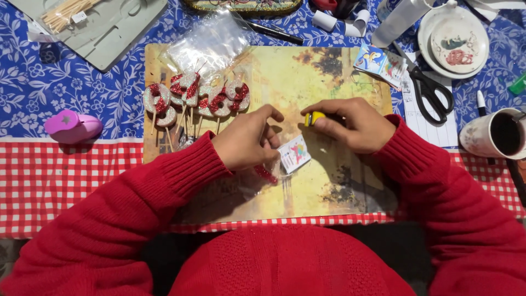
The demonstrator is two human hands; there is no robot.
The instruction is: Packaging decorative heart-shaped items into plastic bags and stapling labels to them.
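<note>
On the yellowed picture placemat [329,181], left hand [246,140] pinching a clear plastic sleeve with a small colourful printed card [294,154] at its top, something red glittering inside, right hand [353,125] closed around a small yellow tool [314,118] just beside it, glittery red-and-silver number picks [192,98] fanned nearby.

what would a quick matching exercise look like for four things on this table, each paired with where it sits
Things:
1. scissors
2. purple punch
3. mug
4. yellow object

Places:
a. in the right hand
b. far right edge of the table
c. left of the mat, on the blue floral cloth
d. just right of the mat, below the white dish

Pairs: 1-d, 2-c, 3-b, 4-a
</note>
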